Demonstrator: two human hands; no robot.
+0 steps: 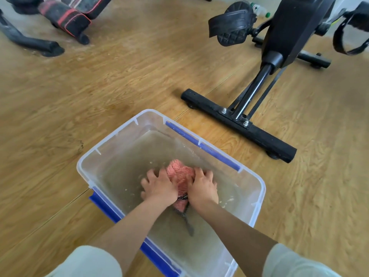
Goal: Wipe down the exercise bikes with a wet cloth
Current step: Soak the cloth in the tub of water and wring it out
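A pink cloth (180,173) lies bunched in murky water inside a clear plastic tub (111,136) with blue handles on the wooden floor. My left hand (158,186) grips the cloth's left side and my right hand (203,186) grips its right side, both down in the water. A dark edge of the cloth shows between my wrists. A black exercise bike (283,37) stands at the upper right, its floor bar (239,124) just beyond the tub and one pedal (231,23) facing me.
Black and red legs and pads of other gym gear (65,17) sit at the upper left. A plastic bottle with a green cap (261,11) lies behind the bike. Open wooden floor (119,66) stretches between the tub and the machines.
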